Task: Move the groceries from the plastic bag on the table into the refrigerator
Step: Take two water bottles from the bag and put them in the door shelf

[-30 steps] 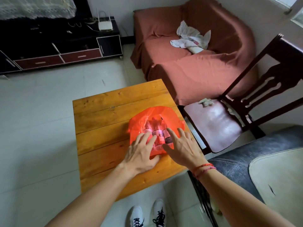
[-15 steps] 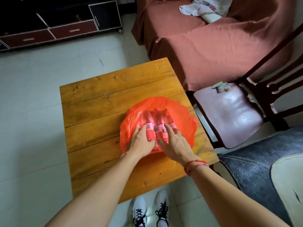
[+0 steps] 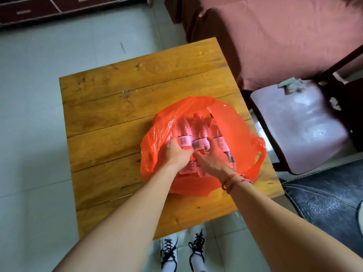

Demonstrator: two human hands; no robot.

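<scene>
An orange plastic bag point(image 3: 236, 132) lies open on the wooden table point(image 3: 137, 85). Three clear water bottles lie side by side inside it, caps pointing away from me: a left bottle point(image 3: 183, 131), a middle bottle point(image 3: 199, 129) and a right bottle point(image 3: 217, 132). My left hand point(image 3: 176, 153) reaches into the bag, its fingers curled round the left bottle. Beside it my right hand point(image 3: 215, 159) is also in the bag, thumb and fingers closing on either side of the middle bottle. The bottles' lower ends are hidden under my hands.
A dark wooden chair point(image 3: 294, 126) with a worn seat stands right of the table. A sofa under a reddish cover point(image 3: 275, 36) is behind it. A dark low cabinet point(image 3: 59, 6) lines the far wall. A grey cushion point(image 3: 324, 195) sits at lower right. My shoes point(image 3: 182, 250) touch the table's near edge.
My view has tilted down and come closer. Both hands went from resting flat on the bag to reaching inside its opened mouth and curling round bottles.
</scene>
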